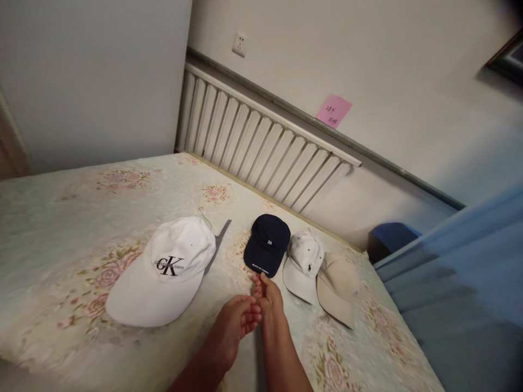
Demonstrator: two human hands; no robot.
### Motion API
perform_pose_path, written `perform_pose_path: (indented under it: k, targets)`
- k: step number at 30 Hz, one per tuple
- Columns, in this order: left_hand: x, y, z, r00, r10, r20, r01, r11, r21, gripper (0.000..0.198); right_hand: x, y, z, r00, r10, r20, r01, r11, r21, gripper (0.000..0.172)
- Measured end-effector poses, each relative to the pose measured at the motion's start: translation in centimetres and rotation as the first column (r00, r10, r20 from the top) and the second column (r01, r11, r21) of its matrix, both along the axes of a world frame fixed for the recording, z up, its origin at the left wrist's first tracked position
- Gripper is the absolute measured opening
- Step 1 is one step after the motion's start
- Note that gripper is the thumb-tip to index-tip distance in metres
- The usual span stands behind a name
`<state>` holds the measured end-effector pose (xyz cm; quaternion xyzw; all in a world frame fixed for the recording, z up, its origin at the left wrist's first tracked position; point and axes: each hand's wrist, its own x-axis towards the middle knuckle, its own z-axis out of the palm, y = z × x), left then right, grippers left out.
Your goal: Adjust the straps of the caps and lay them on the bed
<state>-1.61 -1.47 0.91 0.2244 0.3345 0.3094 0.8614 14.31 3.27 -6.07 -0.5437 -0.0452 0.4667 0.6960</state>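
Observation:
A navy cap [267, 242] with a small white emblem lies on the flowered bed cover, its brim toward me. My right hand [269, 298] is at the front edge of that brim, palm turned left and fingers loosely bent; whether the fingertips touch the brim I cannot tell. Close beside it on the left, my left hand [239, 321] has half-curled fingers, and nothing shows in it. Farther left rests a large white cap [180, 250] with black lettering and a grey strap behind. To the right, a white cap [305, 256] with a small dark logo leans against a beige cap [338, 286].
Under the caps is a bed with a pale floral cover [155, 359]. A white radiator [261, 144] runs along the wall behind it, with a pink note [334, 111] above. A blue curtain [461, 294] hangs at the right, beside a dark blue object [390, 239].

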Motion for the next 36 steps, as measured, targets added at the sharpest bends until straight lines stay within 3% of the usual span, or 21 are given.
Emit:
perform_pose_path:
  k: [5, 11, 28, 36]
  targets:
    - [0.1, 0.1, 0.0, 1.0, -0.002, 0.009, 0.002, 1.0, -0.005, 0.02, -0.1, 0.4, 1.2, 0.986, 0.003, -0.166, -0.009, 0.999, -0.033, 0.017]
    - [0.1, 0.0, -0.2, 1.0, -0.003, -0.004, 0.003, 1.0, -0.008, 0.014, 0.2, 0.5, 1.5, 0.975, -0.022, -0.221, 0.009, 0.998, -0.058, 0.016]
    - [0.2, 0.0, -0.3, 1.0, -0.003, 0.012, 0.003, 1.0, 0.005, 0.015, 0.5, 0.7, 0.8, 0.97, -0.08, -0.228, 0.057, 0.993, -0.103, 0.021]
    - [0.2, -0.1, 0.0, 1.0, -0.011, 0.011, 0.011, 1.0, 0.016, 0.019, 0.4, 0.4, 0.9, 0.997, 0.008, -0.076, -0.009, 1.0, -0.018, 0.024]
